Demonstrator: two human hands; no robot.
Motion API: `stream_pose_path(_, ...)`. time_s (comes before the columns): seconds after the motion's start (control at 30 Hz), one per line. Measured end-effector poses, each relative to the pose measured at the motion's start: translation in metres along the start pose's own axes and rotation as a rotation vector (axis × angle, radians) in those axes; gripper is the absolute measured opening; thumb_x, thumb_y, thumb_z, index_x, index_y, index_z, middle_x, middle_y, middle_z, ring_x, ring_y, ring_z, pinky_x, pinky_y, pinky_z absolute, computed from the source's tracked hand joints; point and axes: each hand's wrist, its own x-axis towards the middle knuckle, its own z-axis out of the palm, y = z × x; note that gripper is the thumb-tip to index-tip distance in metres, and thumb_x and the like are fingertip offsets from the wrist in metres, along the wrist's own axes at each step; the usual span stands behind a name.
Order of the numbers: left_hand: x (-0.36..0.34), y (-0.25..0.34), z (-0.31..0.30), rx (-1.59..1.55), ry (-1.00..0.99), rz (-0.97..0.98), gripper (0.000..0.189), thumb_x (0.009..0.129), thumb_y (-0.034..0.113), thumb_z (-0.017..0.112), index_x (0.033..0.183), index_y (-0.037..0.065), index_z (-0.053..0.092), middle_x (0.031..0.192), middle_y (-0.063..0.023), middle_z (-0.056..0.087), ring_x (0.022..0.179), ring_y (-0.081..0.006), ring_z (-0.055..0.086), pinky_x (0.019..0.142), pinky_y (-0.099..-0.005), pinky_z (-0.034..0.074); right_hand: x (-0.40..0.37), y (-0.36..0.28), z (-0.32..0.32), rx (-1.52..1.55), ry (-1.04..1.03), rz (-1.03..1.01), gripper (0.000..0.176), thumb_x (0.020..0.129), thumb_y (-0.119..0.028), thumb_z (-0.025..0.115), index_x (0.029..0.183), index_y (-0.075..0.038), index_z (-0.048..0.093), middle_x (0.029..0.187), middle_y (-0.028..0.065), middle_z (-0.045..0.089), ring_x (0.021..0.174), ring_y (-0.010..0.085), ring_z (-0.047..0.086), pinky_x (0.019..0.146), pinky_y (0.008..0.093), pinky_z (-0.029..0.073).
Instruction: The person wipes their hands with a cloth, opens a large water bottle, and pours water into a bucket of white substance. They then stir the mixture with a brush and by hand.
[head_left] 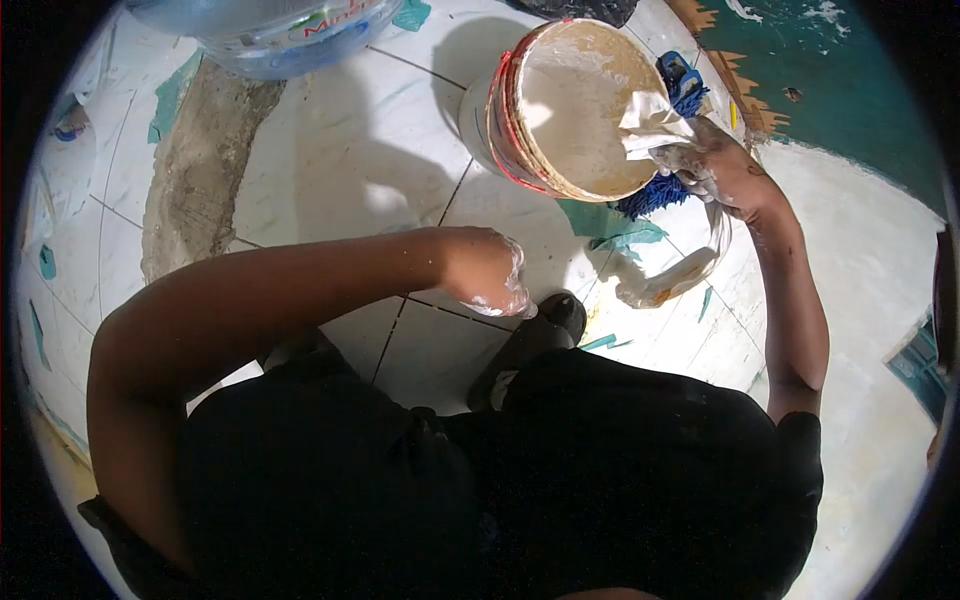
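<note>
My right hand (pixel 718 172), smeared with white paste, grips a crumpled white plastic bag (pixel 655 125) at the right rim of a bucket. Part of that bag lies over the opening, and a long, stained, see-through end trails below the hand towards the floor. The bucket (pixel 510 120) has a red band, a crusted rim and whitish material coating its inside. Over the floor near my shoe, my left hand (pixel 490 275) is closed, with white paste on its knuckles and fingers. Whether anything is inside its curled fingers is hidden.
Behind the bucket lies a blue shaggy mop-like thing (pixel 655 198). A large clear water bottle (pixel 290 35) is at the top left, above a bare cement strip (pixel 205 160). Green paint flakes (pixel 630 238) litter the white floor tiles (pixel 430 345). A wall (pixel 850 230) rises on the right.
</note>
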Motion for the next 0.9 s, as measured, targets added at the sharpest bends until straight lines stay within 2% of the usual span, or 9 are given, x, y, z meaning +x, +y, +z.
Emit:
stream_pose_path(0.13,-0.002,0.001,-0.002,0.015,0.011,0.01,0.049,0.082,0.043,0.055,0.095,-0.004,0.059,0.092,-0.0206,0.062,0.09,-0.0319,0.059,0.08,-0.0395,0.045,0.009,0.014,-0.002,-0.242,0.081,-0.234,0.052,0.079,-0.03,0.063,0.112,0.009,0.051,0.103,0.0186,0.059,0.09,0.0196,0.056,0.079,0.0293,0.045)
stream_pose_path(0.23,-0.002,0.001,0.002,-0.038,0.026,0.012,0.045,0.078,0.039,0.053,0.086,-0.003,0.063,0.088,-0.0228,0.062,0.087,-0.0361,0.059,0.078,-0.0416,0.044,0.002,0.002,-0.007,-0.092,-0.007,-0.07,0.055,0.079,-0.029,0.063,0.115,0.009,0.05,0.104,0.0196,0.06,0.092,0.0213,0.056,0.081,0.0296,0.045)
stream_pose_path(0.27,-0.002,0.002,0.001,-0.062,0.038,0.009,0.043,0.076,0.038,0.052,0.081,-0.003,0.064,0.087,-0.0239,0.061,0.085,-0.0384,0.058,0.078,-0.0428,0.043,0.014,0.019,-0.012,-0.203,-0.037,-0.254,0.055,0.078,-0.029,0.064,0.115,0.009,0.049,0.101,0.019,0.06,0.091,0.0209,0.057,0.079,0.0286,0.046)
stream_pose_path(0.37,-0.002,0.001,0.002,-0.009,0.036,-0.005,0.05,0.082,0.043,0.056,0.097,-0.004,0.059,0.087,-0.0197,0.063,0.088,-0.0302,0.06,0.079,-0.0384,0.045,0.007,0.01,-0.004,-0.012,0.079,-0.049,0.039,0.082,-0.016,0.061,0.115,0.001,0.049,0.087,0.0024,0.057,0.068,0.0055,0.051,0.057,0.0188,0.042)
stream_pose_path(0.4,-0.002,0.001,0.003,-0.02,0.015,-0.004,0.05,0.082,0.043,0.055,0.097,-0.004,0.059,0.087,-0.0195,0.063,0.088,-0.0303,0.06,0.08,-0.0383,0.045,-0.002,-0.004,-0.008,0.045,-0.008,0.027,0.042,0.081,-0.016,0.062,0.116,0.001,0.047,0.084,0.001,0.057,0.063,0.0026,0.048,0.051,0.0168,0.039)
stream_pose_path(0.5,0.0,0.002,-0.001,-0.01,-0.008,0.007,0.049,0.082,0.043,0.055,0.097,-0.003,0.059,0.088,-0.0194,0.063,0.089,-0.0305,0.06,0.081,-0.0384,0.045,0.013,0.018,-0.015,0.041,0.046,-0.031,0.044,0.081,-0.016,0.063,0.117,0.002,0.045,0.081,0.0025,0.057,0.058,0.0038,0.046,0.045,0.0174,0.035)
stream_pose_path(0.63,-0.001,0.003,-0.001,-0.006,-0.035,-0.025,0.049,0.082,0.043,0.055,0.097,-0.003,0.06,0.094,-0.0208,0.062,0.093,-0.0317,0.059,0.083,-0.0393,0.044,0.01,0.016,-0.024,0.26,-0.15,-0.044,0.028,0.081,-0.02,0.063,0.1,-0.001,0.055,0.073,0.0017,0.055,0.053,0.0048,0.043,0.043,0.0187,0.034)
stream_pose_path(0.67,-0.001,0.005,-0.003,-0.015,-0.059,-0.042,0.049,0.082,0.043,0.055,0.097,-0.003,0.06,0.096,-0.0213,0.061,0.095,-0.0322,0.058,0.083,-0.0395,0.044,0.001,0.004,-0.015,0.338,-0.035,-0.036,0.024,0.081,-0.015,0.062,0.1,-0.002,0.053,0.066,-0.0017,0.051,0.046,0.0021,0.039,0.038,0.0164,0.027)
stream_pose_path(0.9,0.003,-0.002,0.002,0.003,-0.006,0.014,0.049,0.082,0.043,0.055,0.097,-0.004,0.059,0.095,-0.0212,0.061,0.094,-0.0323,0.058,0.083,-0.0396,0.044,0.005,0.013,-0.023,0.353,-0.026,-0.048,0.027,0.083,-0.016,0.059,0.105,-0.001,0.052,0.067,-0.0016,0.054,0.047,0.0027,0.042,0.038,0.0175,0.03)
